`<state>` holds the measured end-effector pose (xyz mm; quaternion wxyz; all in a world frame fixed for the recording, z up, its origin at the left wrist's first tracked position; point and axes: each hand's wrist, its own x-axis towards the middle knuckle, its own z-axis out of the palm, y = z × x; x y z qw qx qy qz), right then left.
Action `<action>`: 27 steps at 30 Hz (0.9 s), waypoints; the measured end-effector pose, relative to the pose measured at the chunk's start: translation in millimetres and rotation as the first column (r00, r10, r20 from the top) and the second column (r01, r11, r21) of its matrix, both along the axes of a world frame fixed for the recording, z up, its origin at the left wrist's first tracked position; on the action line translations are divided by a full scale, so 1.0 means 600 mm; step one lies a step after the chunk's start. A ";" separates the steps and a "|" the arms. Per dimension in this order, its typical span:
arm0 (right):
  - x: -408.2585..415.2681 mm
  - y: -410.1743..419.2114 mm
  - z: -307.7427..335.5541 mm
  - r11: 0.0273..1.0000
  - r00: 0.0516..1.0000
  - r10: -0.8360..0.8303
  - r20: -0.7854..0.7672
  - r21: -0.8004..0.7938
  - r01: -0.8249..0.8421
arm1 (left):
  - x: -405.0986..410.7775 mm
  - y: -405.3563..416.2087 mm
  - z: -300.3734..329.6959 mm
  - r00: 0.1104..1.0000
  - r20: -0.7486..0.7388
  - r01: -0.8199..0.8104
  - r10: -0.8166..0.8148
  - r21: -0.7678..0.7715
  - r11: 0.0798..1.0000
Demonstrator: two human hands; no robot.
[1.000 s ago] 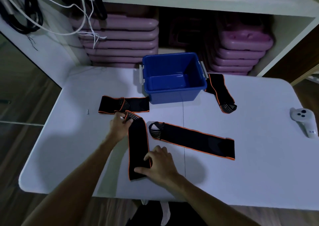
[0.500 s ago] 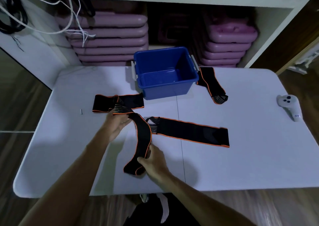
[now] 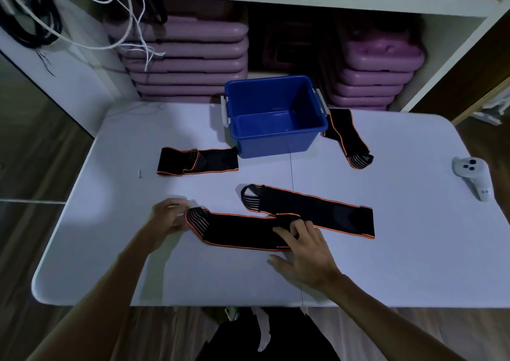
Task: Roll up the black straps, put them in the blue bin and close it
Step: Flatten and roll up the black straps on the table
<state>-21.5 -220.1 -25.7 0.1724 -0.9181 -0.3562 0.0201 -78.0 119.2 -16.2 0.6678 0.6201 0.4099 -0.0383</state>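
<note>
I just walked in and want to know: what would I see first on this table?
Probably the bright blue bin, open and empty at the back of the white table. Next, black straps with orange edges lie flat around it, none rolled yet. Closest to you, the left hand and right hand rest on the two ends of one strap stretched between them.

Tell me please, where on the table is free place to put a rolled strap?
Bare table: the right part between the long strap and the white controller; also the left back corner beside the blue bin. Crowded: the middle, around both hands and the straps.
</note>
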 end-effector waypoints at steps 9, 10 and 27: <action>0.052 -0.016 0.000 0.962 0.957 0.179 -0.229 -0.164 -0.219 | 0.003 -0.029 0.000 0.953 -0.079 0.302 -0.292 0.253 0.919; 0.049 -0.016 0.005 0.969 0.962 0.188 -0.200 -0.124 -0.215 | 0.006 -0.029 0.002 0.946 -0.061 0.323 -0.318 0.258 0.911; 0.134 -0.207 0.015 0.945 0.920 -0.267 -0.287 0.112 0.309 | 0.160 -0.133 0.018 0.949 0.041 0.282 -0.312 0.328 0.902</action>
